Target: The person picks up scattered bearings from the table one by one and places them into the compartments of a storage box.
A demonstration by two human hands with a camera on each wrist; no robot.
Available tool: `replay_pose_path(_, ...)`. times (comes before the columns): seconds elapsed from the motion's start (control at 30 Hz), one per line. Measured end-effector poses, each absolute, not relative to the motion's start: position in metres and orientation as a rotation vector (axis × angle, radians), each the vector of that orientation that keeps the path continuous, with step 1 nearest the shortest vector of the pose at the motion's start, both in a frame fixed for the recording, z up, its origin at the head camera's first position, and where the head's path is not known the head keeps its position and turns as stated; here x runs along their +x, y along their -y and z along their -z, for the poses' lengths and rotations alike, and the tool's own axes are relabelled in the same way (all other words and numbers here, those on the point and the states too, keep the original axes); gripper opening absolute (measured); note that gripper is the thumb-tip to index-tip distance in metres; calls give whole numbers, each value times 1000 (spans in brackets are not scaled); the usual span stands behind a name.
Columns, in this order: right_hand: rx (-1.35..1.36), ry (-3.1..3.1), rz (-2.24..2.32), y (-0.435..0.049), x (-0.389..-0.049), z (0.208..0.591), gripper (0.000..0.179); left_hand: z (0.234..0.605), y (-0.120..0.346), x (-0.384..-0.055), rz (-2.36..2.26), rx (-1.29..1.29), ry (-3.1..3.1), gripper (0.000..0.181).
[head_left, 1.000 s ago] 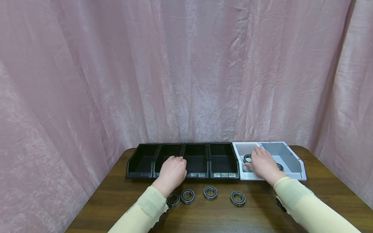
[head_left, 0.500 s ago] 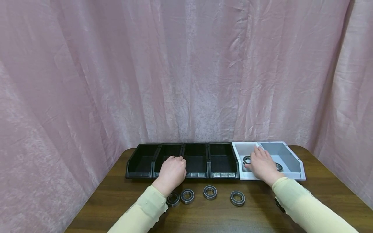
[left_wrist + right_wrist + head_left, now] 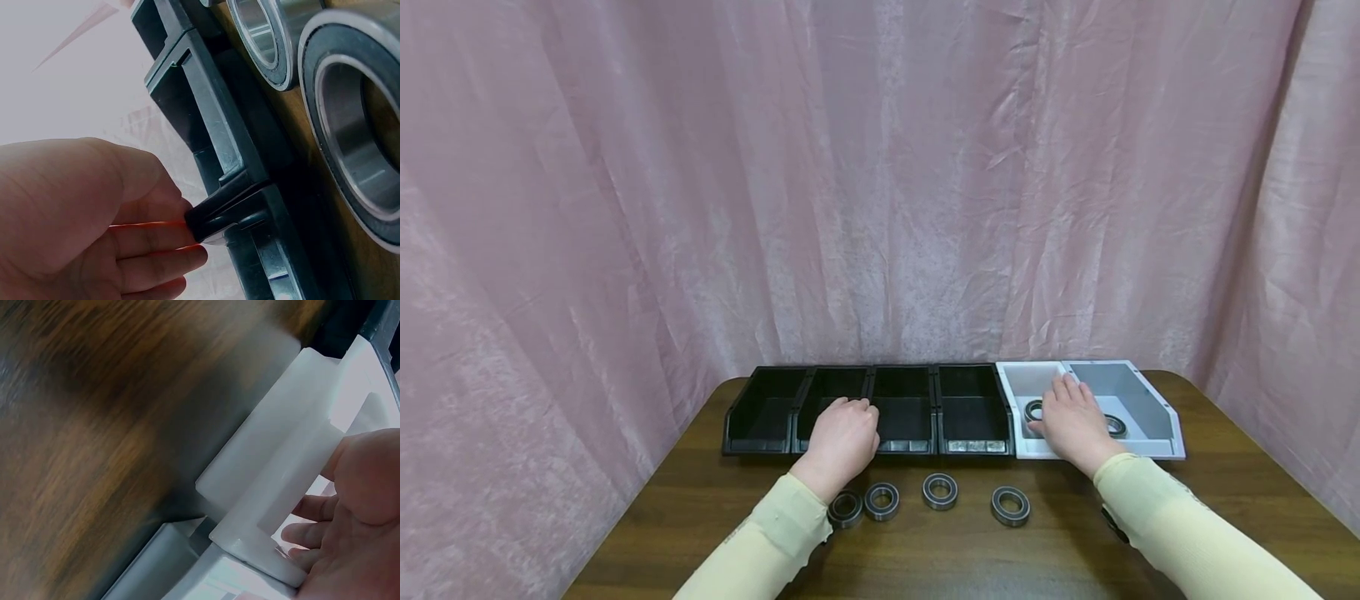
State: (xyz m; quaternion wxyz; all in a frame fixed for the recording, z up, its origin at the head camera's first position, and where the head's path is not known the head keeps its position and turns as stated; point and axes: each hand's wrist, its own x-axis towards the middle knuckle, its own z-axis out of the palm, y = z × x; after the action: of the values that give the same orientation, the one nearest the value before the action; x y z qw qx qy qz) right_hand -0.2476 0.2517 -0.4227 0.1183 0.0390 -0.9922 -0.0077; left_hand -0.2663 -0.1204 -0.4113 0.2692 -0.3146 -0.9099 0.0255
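Observation:
My left hand (image 3: 842, 437) is at the row of black bins (image 3: 775, 446); in the left wrist view its thumb and index finger pinch the end of a black bin's divider (image 3: 228, 203). Over the white bin (image 3: 1028, 377) lies my right hand (image 3: 1075, 425), fingers extended and thumb spread to the left. A bearing (image 3: 1028, 412) sits in the white bin beside that thumb. Another bearing (image 3: 1123, 427) rests in the light grey bin (image 3: 1101, 387), partly hidden by the right hand. In the right wrist view, fingers (image 3: 309, 534) reach past the white bin's front wall (image 3: 275, 456).
Several ball bearings lie on the wooden table (image 3: 925, 558) in front of the bins: one bearing (image 3: 846, 523) by the left sleeve, one (image 3: 882, 515) beside it, one (image 3: 940, 504) mid-table and one (image 3: 1011, 521) farther right. A pink curtain (image 3: 880, 183) hangs behind.
My right hand has shifted slightly left over the white bin, and more of the bearing in the grey bin shows. The left hand keeps its place; the whole view has moved a little.

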Motion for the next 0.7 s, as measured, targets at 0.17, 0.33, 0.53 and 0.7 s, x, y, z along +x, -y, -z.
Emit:
replay_pose_path(0.17,107,2935,43,-247,-246,417,64,411,122,-267,-69,-843,2469,11)
replay_pose_path(0.33,120,2924,49,-248,-246,416,58,411,121,-268,-75,-840,2480,11)
replay_pose_path(0.53,134,2940,40,-248,-246,414,46,411,119,-268,-81,-834,2501,11)
replay_pose_path(0.7,120,2978,16,-247,-246,413,44,412,120,-267,-87,-835,2514,11)
